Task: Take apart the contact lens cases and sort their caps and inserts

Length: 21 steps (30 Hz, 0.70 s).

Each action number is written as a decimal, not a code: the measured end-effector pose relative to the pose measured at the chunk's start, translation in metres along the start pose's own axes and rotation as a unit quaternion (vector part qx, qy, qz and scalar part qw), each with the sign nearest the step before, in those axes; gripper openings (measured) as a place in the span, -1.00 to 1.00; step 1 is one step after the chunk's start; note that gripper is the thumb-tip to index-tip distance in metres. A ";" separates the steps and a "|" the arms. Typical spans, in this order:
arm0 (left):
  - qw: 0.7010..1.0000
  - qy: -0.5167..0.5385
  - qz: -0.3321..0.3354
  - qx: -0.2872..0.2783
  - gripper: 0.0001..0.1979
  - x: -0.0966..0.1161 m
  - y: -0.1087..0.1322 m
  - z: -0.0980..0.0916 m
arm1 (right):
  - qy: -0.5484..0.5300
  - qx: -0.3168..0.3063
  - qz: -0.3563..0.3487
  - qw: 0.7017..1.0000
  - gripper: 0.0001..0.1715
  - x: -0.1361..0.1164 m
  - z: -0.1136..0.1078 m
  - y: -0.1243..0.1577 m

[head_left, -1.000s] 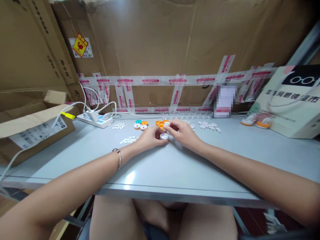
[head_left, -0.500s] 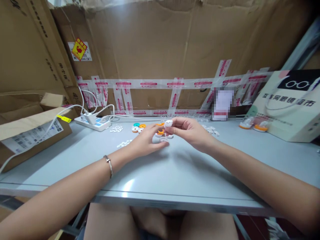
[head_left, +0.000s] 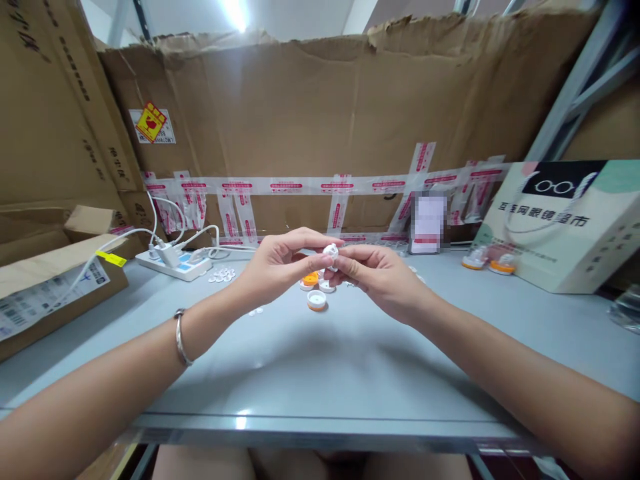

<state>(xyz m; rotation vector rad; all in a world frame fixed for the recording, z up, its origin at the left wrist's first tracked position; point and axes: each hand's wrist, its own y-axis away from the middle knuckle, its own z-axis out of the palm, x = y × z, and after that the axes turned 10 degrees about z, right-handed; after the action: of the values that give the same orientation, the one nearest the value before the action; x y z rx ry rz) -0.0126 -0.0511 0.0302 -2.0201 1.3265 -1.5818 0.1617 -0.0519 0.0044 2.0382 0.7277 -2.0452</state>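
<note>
Both of my hands are raised above the grey table (head_left: 350,373) and meet at a small white plastic disc (head_left: 331,252). My left hand (head_left: 280,263) pinches the disc from the left with thumb and forefinger. From the right, my right hand (head_left: 377,277) grips the same disc with its fingertips. Below them on the table lie an orange-and-white round cap (head_left: 317,300) and two more small caps (head_left: 311,281), partly hidden by my fingers. A silver bangle (head_left: 180,337) is on my left wrist.
A white power strip (head_left: 173,263) with plugged cables lies at the back left beside small white discs (head_left: 223,274). A cardboard box (head_left: 45,293) stands at the left, a printed paper bag (head_left: 560,223) at the right. Taped cardboard walls the back.
Both hands lifted off the table and came together on the white disc. My left hand left the cap on the table. The camera tilted upward.
</note>
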 end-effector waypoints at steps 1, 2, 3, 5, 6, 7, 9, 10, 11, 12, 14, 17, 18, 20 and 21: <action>1.000 0.021 -0.003 0.012 -0.80 -0.003 0.002 0.002 | -0.010 0.002 0.001 1.000 -0.72 0.000 0.001 0.000; 0.999 0.043 -0.008 0.021 -0.81 -0.006 0.005 0.003 | -0.017 0.003 0.004 1.000 -0.73 0.000 0.002 0.000; 0.998 0.061 -0.011 0.027 -0.82 -0.008 0.007 0.004 | -0.021 0.004 0.008 1.000 -0.73 0.001 0.002 0.000; 0.996 0.079 -0.009 0.040 -0.85 -0.011 0.012 0.005 | -0.018 0.012 0.021 1.000 -0.74 0.001 0.004 0.001; 0.996 0.080 -0.006 0.050 -0.85 -0.011 0.013 0.005 | -0.014 0.019 0.027 0.999 -0.74 0.001 0.005 0.001; 0.995 0.079 -0.005 0.059 -0.85 -0.010 0.014 0.005 | -0.011 0.028 0.031 0.999 -0.74 0.000 0.005 0.001; 0.993 0.083 -0.012 0.079 -0.84 -0.006 0.014 0.005 | -0.007 0.045 0.028 0.999 -0.74 -0.001 0.007 0.002; 0.992 0.086 -0.019 0.090 -0.83 -0.004 0.014 0.005 | -0.006 0.052 0.024 0.998 -0.74 -0.002 0.007 0.003; 0.991 0.087 -0.023 0.102 -0.83 -0.002 0.014 0.004 | -0.005 0.059 0.019 0.998 -0.75 -0.003 0.007 0.003; 0.989 0.083 -0.024 0.116 -0.82 0.000 0.014 0.004 | -0.005 0.064 0.013 0.998 -0.75 -0.004 0.008 0.004; 0.988 0.061 -0.017 0.137 -0.81 0.002 0.014 0.003 | -0.004 0.072 0.003 0.997 -0.75 -0.005 0.009 0.005; 0.991 -0.006 0.012 0.134 -0.78 0.003 0.017 0.003 | -0.004 0.074 -0.003 0.997 -0.76 -0.007 0.011 0.007; 0.991 -0.037 0.026 0.128 -0.77 0.003 0.017 0.003 | -0.006 0.075 -0.004 0.997 -0.76 -0.007 0.011 0.007; 0.986 -0.112 0.059 0.108 -0.79 0.002 0.019 0.004 | -0.009 0.075 -0.006 0.997 -0.77 -0.008 0.012 0.008; 0.981 -0.151 0.077 0.098 -0.82 0.002 0.020 0.005 | -0.007 0.077 -0.007 0.997 -0.77 -0.008 0.012 0.008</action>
<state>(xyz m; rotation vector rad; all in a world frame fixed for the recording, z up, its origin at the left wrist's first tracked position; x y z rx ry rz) -0.0185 -0.0648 0.0161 -1.8959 1.1349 -1.2263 0.1550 -0.0661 0.0101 2.1008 0.6004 -2.1831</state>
